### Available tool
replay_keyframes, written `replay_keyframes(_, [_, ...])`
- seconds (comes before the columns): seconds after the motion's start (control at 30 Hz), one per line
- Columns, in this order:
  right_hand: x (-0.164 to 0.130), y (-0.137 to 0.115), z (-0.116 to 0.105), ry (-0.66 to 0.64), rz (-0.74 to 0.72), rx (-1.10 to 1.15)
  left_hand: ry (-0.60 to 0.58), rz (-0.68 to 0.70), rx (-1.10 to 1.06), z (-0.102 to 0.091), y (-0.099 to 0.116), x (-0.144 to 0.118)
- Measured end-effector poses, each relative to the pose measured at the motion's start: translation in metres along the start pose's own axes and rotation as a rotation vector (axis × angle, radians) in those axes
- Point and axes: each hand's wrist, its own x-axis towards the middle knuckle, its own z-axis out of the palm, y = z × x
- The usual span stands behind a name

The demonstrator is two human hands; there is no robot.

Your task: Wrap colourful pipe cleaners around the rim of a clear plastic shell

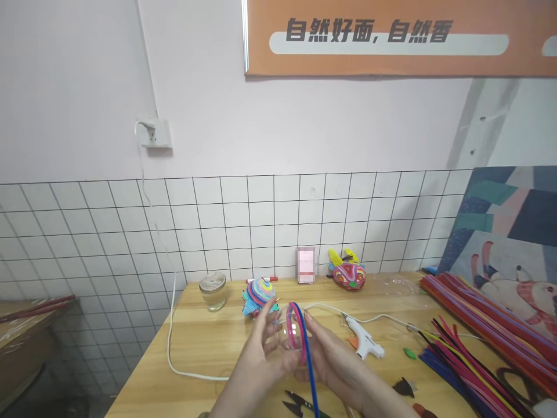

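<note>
Clear plastic shell: up between my two palms, above the near half of the table; rounded, its open side facing roughly toward my right.
Pink strip: looped about the shell, ring standing close to upright.
Blue strip: bent over the ring's top, just right of the pink, then long and nearly straight down toward me, leaning slightly right. I judge its lie against the pink to be what counts.
Left hand: half open, fingers curved, thumb low; has the shell lightly between them.
Right hand: cupped, nearer the blue strip, fingertips by its upper bend. Pinching or merely bracing: cannot tell.
Snips: below the hands, left of the hanging blue length, cut off by the lower edge.
Hidden: blue strip's lower end, out of view; right palm, partly behind the strips.
Hard to read: the shell's outline, glare and transparency; whether blue touches pink all along.
</note>
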Motion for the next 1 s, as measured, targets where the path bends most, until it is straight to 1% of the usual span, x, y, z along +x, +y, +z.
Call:
replay_keyframes(0.03, [0.001,0.001,0.002,0.003,-0.005,-0.038,-0.059,-0.006,0.009,0.002,0.001,-0.001])
replay_keyframes(0.1, [0.004,0.003,0.005,0.023,-0.021,-0.110,-0.090,-0.015,0.049,0.005,0.005,-0.003])
replay_keyframes(0.13, [0.005,0.004,0.006,0.037,-0.033,-0.136,-0.081,-0.012,0.084,0.005,0.008,-0.003])
replay_keyframes(0.27, [0.007,0.005,0.009,0.055,-0.059,-0.181,0.051,-0.001,0.265,0.005,0.015,-0.001])
replay_keyframes(0.33, [0.007,0.005,0.011,0.051,-0.069,-0.197,0.081,0.013,0.283,0.003,0.013,0.001])
replay_keyframes(0.43, [0.005,0.004,0.010,0.071,-0.057,-0.214,0.108,0.050,0.190,0.000,0.007,0.004])
replay_keyframes(0.57, [-0.003,0.008,0.007,0.169,-0.025,-0.230,0.202,0.053,-0.011,-0.003,0.002,0.008])
replay_keyframes(0.67, [-0.010,0.011,0.003,0.197,-0.029,-0.292,0.258,0.069,-0.059,-0.009,0.001,0.011])
replay_keyframes(0.77, [-0.009,0.014,-0.001,0.202,-0.063,-0.311,0.291,0.034,-0.093,-0.014,0.002,0.013])
replay_keyframes(0.87, [0.001,0.018,-0.001,0.235,-0.116,-0.308,0.327,-0.023,-0.147,-0.014,0.003,0.011])
replay_keyframes(0.93, [0.010,0.022,0.002,0.177,-0.137,-0.284,0.342,-0.045,-0.182,-0.010,0.005,0.010])
replay_keyframes(1.0, [0.017,0.026,0.008,0.080,-0.128,-0.250,0.357,-0.054,-0.206,-0.007,0.008,0.008])
